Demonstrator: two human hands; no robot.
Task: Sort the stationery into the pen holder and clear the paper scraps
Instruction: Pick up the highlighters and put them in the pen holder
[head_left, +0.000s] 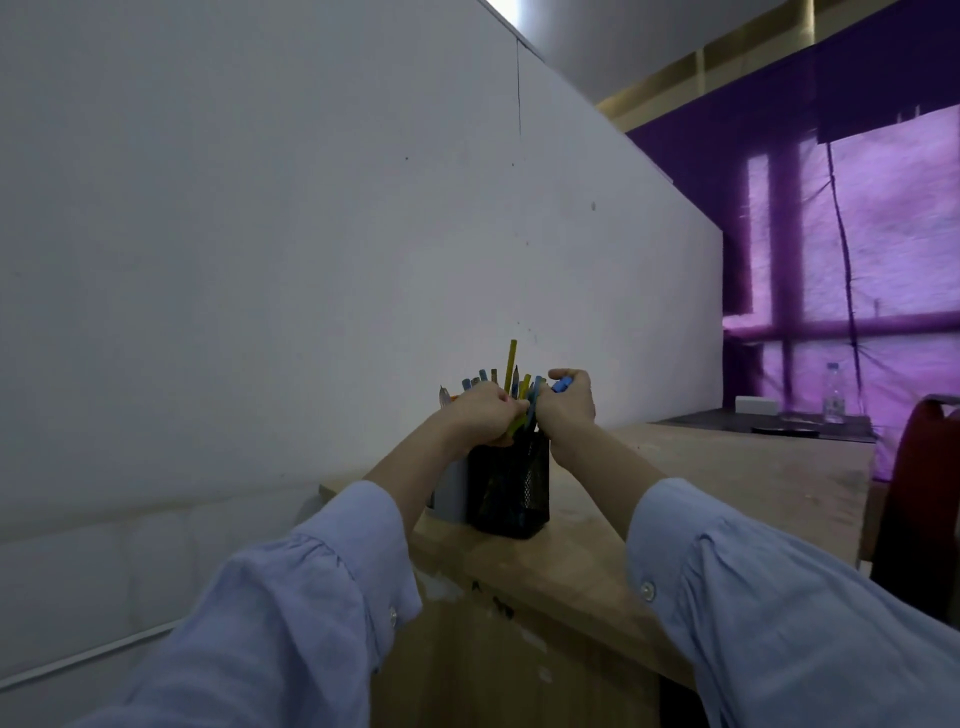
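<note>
Pen holder (511, 488) sits near table (675, 467) edge. Left hand (480, 413) and right hand (566, 408) both clutch crowded pens (511, 364). Risk: a lopsided push tips holder over.

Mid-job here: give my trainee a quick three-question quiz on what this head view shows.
1. True or false: the mesh pen holder lies tipped on its side.
2. Which hand pinches a blue item? A) left hand B) right hand C) neither
3. Fill in: the tallest item in the holder is a ___ pencil.
Key: 1 false, it stands upright on the wooden table; 2 B, the left hand grips other pens; 3 yellow.
</note>
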